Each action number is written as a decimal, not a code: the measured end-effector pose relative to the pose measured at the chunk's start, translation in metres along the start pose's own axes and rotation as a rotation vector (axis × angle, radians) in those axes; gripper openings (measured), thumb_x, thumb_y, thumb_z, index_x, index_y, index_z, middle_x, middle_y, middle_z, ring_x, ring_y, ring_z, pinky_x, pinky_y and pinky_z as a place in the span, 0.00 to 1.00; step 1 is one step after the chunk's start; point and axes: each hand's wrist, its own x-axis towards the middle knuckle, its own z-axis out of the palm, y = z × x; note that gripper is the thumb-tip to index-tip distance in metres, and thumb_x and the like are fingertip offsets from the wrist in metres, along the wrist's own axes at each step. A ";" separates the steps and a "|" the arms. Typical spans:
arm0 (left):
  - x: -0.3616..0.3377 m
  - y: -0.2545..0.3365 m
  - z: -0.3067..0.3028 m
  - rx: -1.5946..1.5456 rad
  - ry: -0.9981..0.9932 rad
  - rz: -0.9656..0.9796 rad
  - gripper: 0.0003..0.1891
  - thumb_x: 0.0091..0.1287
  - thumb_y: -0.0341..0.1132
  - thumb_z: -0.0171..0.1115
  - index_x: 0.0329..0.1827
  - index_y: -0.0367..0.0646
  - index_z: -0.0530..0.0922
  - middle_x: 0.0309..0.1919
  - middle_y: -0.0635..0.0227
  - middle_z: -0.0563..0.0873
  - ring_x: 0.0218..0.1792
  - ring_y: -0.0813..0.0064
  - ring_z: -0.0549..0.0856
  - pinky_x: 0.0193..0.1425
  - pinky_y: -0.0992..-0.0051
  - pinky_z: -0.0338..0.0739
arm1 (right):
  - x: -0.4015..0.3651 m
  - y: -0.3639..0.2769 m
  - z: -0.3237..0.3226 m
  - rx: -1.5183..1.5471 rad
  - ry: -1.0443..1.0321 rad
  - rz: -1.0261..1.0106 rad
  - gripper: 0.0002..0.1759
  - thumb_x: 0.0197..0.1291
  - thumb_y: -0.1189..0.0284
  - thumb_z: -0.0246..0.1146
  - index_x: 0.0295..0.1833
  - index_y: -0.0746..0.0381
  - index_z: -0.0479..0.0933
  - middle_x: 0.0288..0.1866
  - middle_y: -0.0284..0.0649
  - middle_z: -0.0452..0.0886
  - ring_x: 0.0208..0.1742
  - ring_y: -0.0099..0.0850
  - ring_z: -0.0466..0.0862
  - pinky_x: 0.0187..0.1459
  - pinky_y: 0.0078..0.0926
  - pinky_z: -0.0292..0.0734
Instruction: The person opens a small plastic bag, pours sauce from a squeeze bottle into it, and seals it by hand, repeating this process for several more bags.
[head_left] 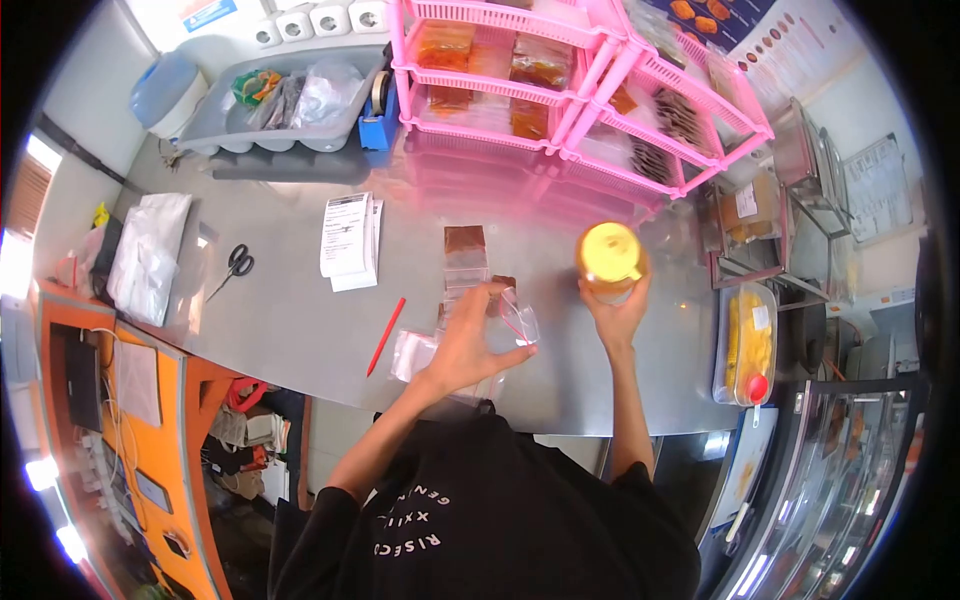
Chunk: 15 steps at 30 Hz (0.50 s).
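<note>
My right hand (pixel 616 312) is wrapped round a container with a yellow lid (pixel 610 250), holding it over the metal table. The container's body is mostly hidden below the lid. In my left hand (pixel 468 335) is a small clear zip bag (pixel 518 318), held between thumb and fingers with its mouth spread. Just beyond that hand lies a sachet of brown powder (pixel 464 240), in a line with other sachets partly covered by the hand. Empty-looking clear bags (pixel 412 355) lie by my left wrist. A red pen (pixel 386 337) is to their left.
Pink stacked baskets (pixel 485 82) of sachets stand at the back. Left of them are a blue tape dispenser (pixel 378 125) and a grey tray (pixel 225 125). Printed papers (pixel 349 240), scissors (pixel 234 268) and a plastic package (pixel 150 258) lie leftward. A yellow-filled tub (pixel 735 345) sits right.
</note>
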 end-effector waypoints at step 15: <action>0.007 -0.004 0.001 0.028 0.061 0.000 0.36 0.46 0.44 0.79 0.57 0.43 0.72 0.50 0.66 0.80 0.54 0.64 0.78 0.60 0.64 0.67 | 0.069 -0.078 -0.055 -0.840 -0.069 -1.162 0.23 0.57 0.68 0.63 0.59 0.37 0.73 0.64 0.28 0.74 0.64 0.35 0.74 0.64 0.37 0.69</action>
